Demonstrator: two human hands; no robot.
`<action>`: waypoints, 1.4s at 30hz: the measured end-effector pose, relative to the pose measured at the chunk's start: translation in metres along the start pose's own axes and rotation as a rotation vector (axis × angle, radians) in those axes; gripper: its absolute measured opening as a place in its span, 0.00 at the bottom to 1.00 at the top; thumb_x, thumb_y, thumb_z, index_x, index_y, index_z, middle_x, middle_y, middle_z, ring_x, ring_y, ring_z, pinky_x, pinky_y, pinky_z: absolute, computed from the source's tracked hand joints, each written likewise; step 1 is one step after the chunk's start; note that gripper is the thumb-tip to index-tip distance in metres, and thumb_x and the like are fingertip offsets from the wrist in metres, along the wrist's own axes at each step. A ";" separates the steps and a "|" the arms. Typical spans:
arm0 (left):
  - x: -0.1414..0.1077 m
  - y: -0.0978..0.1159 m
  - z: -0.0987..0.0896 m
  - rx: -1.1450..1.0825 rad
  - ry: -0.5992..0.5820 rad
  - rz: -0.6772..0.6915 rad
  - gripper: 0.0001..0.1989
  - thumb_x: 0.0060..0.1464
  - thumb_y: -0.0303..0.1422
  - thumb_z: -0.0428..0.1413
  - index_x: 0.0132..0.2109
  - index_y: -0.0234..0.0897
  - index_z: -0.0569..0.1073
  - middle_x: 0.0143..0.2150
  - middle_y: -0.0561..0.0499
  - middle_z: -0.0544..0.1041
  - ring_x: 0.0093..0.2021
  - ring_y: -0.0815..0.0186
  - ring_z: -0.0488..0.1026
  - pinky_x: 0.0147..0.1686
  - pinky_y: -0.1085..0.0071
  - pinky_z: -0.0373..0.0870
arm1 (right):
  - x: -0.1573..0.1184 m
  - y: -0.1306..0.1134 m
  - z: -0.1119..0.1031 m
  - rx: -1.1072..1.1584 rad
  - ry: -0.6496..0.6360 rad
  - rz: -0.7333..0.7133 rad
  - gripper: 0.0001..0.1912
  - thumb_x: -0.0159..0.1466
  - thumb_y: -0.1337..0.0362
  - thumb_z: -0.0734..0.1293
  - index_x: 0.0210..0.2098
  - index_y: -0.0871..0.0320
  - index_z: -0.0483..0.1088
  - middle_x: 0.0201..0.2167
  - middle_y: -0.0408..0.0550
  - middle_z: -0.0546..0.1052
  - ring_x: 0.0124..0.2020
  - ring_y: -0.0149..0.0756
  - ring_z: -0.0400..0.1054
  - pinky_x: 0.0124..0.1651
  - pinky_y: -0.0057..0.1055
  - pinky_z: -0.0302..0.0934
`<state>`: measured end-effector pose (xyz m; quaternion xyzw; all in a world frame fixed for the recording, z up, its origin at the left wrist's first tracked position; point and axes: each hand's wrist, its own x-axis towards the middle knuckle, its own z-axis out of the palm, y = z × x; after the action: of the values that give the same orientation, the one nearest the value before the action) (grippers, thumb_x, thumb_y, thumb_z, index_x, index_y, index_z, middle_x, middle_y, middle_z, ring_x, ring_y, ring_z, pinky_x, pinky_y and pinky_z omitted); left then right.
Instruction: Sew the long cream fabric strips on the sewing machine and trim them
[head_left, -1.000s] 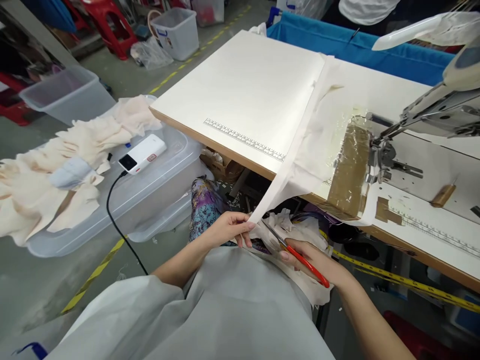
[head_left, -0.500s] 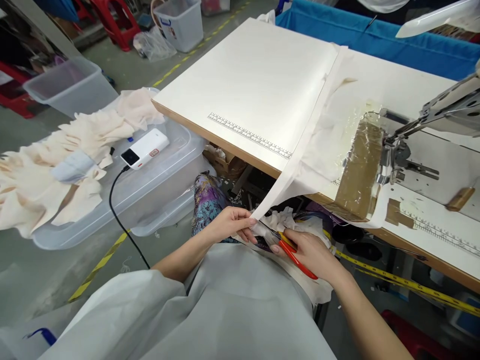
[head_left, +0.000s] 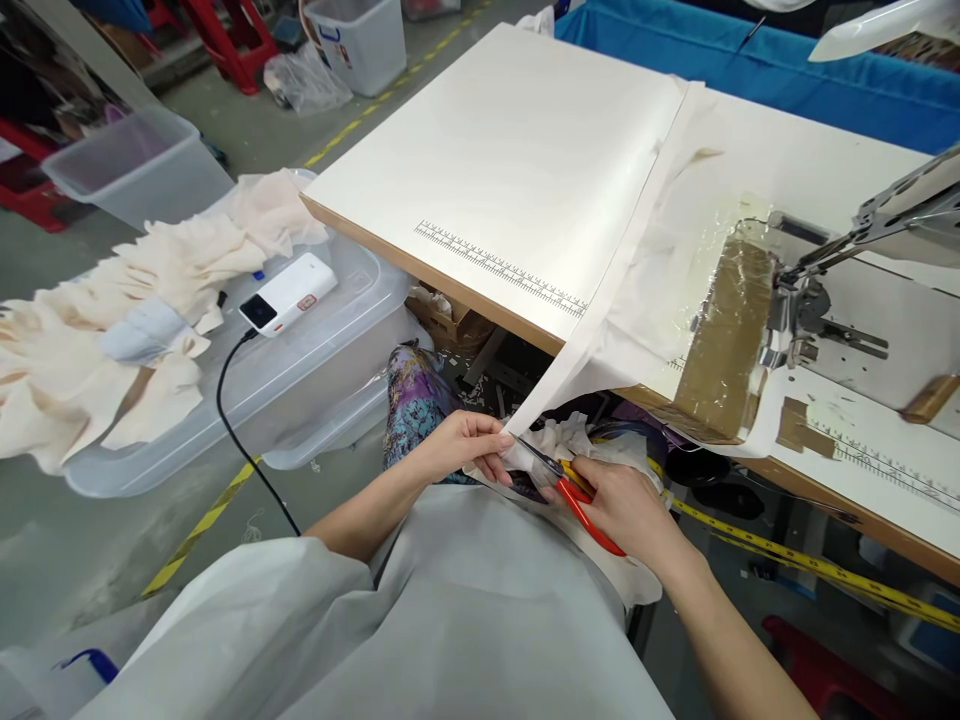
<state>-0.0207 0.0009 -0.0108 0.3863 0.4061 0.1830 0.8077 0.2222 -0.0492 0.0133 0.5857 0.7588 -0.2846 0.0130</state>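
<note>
My left hand (head_left: 474, 447) pinches the near end of a white fabric strip (head_left: 551, 385) just off the front edge of the table. The strip runs up over the tabletop and away to the far side. In my right hand (head_left: 619, 497) are scissors (head_left: 583, 515) with red and yellow handles. Their dark blades point left and meet the fabric beside my left fingertips; whether they are fully closed I cannot tell. Bunched pale fabric (head_left: 566, 437) lies beneath my hands, over my lap and partly hidden by them.
A sewing machine (head_left: 806, 310) stands on the white table (head_left: 487, 150) at right. Left of me, a lidded plastic bin (head_left: 300, 350) carries cream fabric pieces (head_left: 112, 330) and a white power bank (head_left: 289, 295) with a black cable. A yellow measuring tape (head_left: 810, 562) hangs below the table edge.
The scissors and my right hand have shifted slightly left, and more of the blades shows near my left fingertips. My left hand keeps its hold on the strip. The view has tilted slightly.
</note>
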 end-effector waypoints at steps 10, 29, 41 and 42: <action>0.000 0.003 -0.003 0.131 -0.016 0.000 0.26 0.51 0.56 0.60 0.35 0.33 0.73 0.27 0.46 0.79 0.27 0.64 0.77 0.27 0.74 0.70 | 0.008 0.000 0.007 -0.018 0.040 0.018 0.29 0.65 0.36 0.54 0.22 0.53 0.55 0.17 0.46 0.67 0.19 0.37 0.62 0.24 0.31 0.43; 0.040 -0.026 -0.049 0.493 0.627 0.163 0.04 0.60 0.32 0.52 0.40 0.35 0.68 0.17 0.59 0.64 0.19 0.69 0.61 0.25 0.75 0.57 | -0.045 0.020 0.025 0.375 0.167 0.134 0.25 0.63 0.42 0.63 0.24 0.53 0.55 0.20 0.39 0.63 0.23 0.32 0.54 0.26 0.27 0.52; -0.008 0.012 0.020 0.550 0.102 0.338 0.15 0.59 0.45 0.56 0.36 0.36 0.75 0.35 0.48 0.73 0.33 0.68 0.70 0.30 0.75 0.63 | -0.027 0.004 0.012 0.658 -0.098 0.085 0.26 0.63 0.38 0.63 0.27 0.55 0.59 0.23 0.38 0.59 0.26 0.32 0.54 0.28 0.29 0.51; -0.007 0.013 0.022 0.624 0.174 0.398 0.17 0.58 0.45 0.56 0.31 0.35 0.73 0.37 0.48 0.72 0.33 0.70 0.68 0.30 0.75 0.63 | -0.026 0.004 0.011 0.662 -0.120 0.079 0.26 0.63 0.38 0.62 0.27 0.54 0.58 0.23 0.39 0.59 0.26 0.32 0.54 0.28 0.29 0.51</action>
<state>-0.0072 -0.0050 0.0109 0.6679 0.4265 0.2362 0.5623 0.2306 -0.0761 0.0118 0.5694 0.5998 -0.5488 -0.1222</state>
